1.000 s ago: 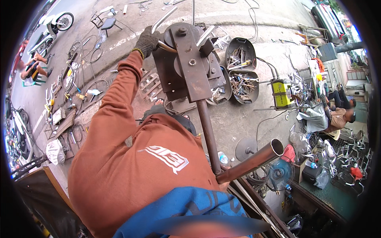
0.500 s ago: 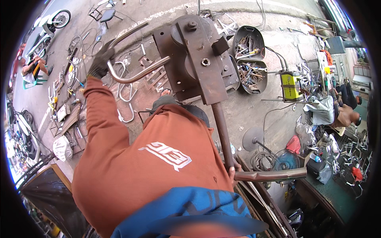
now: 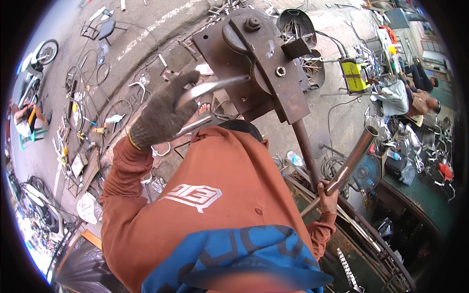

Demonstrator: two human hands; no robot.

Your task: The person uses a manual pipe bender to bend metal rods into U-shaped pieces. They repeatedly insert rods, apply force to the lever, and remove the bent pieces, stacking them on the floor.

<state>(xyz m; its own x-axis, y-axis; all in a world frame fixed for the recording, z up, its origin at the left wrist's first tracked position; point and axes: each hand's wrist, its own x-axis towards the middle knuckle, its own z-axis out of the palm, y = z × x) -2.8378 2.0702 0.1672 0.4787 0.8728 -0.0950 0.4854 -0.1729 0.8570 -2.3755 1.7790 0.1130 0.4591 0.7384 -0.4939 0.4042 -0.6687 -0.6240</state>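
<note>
My left hand (image 3: pixel 161 115), in a dark knit glove, is closed round a bent metal tube (image 3: pixel 215 87). One leg of the tube reaches the round die of a brown steel pipe bender (image 3: pixel 289 95); the other passes below the glove, its end hidden. Motion smears the tube, and I cannot tell whether it touches the bender. From the bender a long lever bar (image 3: pixel 305 151) runs down toward me. My bare right hand (image 3: pixel 329 199) grips its near end, where a thick shiny crosswise pipe (image 3: pixel 352 158) joins, its open end up to the right.
Two black bins (image 3: pixel 296 22) of metal pieces stand behind the bender. A yellow-green machine (image 3: pixel 355 75) with cables sits to the right, a blue fan (image 3: pixel 365 173) nearer. Scrap and hoses (image 3: pixel 78 112) litter the left ground. One person sits far left, another far right.
My left hand has brought the bent tube right and down, closer to my chest. The crosswise pipe has swung from level to slanting upward. The whole view has shifted slightly.
</note>
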